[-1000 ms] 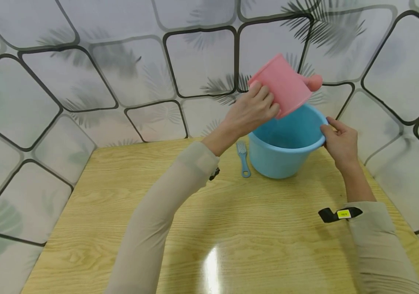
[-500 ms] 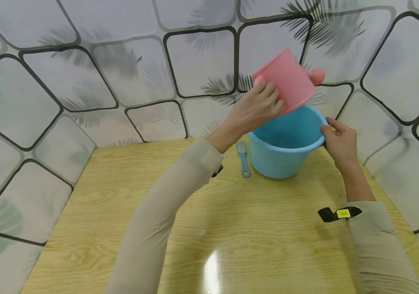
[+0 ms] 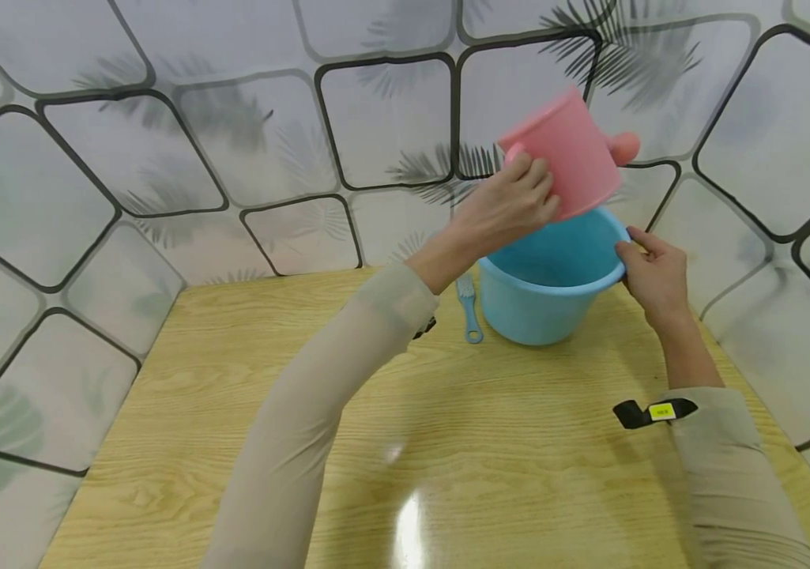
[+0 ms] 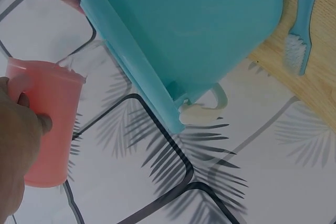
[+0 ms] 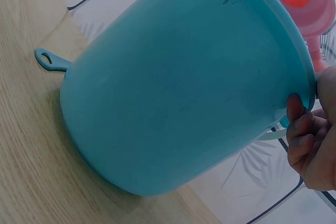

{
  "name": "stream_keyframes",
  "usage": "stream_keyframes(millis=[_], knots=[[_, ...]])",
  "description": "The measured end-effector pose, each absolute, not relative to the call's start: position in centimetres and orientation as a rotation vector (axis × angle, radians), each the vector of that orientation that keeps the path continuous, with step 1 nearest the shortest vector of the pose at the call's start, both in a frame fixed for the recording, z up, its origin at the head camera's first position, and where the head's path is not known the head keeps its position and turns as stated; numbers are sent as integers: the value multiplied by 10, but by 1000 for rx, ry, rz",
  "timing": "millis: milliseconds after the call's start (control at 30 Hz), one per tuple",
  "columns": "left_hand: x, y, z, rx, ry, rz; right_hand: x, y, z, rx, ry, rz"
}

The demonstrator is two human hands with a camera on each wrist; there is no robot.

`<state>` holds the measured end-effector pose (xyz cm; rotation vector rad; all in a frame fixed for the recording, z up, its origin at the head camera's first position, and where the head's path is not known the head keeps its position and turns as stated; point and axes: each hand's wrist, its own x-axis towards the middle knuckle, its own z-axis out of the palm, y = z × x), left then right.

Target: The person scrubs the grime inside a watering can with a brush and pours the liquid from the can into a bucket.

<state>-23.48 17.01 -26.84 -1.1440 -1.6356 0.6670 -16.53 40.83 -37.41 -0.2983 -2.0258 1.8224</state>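
Note:
In the head view my left hand [image 3: 511, 201] grips the handle of a pink watering can [image 3: 575, 154], whose short spout ends in a round knob at the right. Tipped over, the can hangs above a light-blue bucket [image 3: 540, 312]. Clear liquid shows at the can's rim in the left wrist view. My right hand [image 3: 657, 276] holds the bucket's right rim, thumb on the inner side and fingers outside. In the left wrist view the bucket's wire-like handle has a whitish grip [image 4: 202, 114]. The bucket stands upright on the table.
A blue brush [image 3: 471, 308] with white bristles lies just left of the bucket on the wood-grain table [image 3: 234, 411]. Patterned wall panels [image 3: 390, 126] stand close behind the bucket and along both sides.
My left hand has carried the tipped pink watering can a little to the right and slightly upward. My right hand and the bucket have hardly moved.

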Motion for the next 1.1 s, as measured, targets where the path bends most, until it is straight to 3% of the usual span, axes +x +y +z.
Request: stream_keyframes(millis=[1100], knots=[[-228, 174, -263, -1262, -1532, 845, -168, 407, -376, -287, -2015, 1801]])
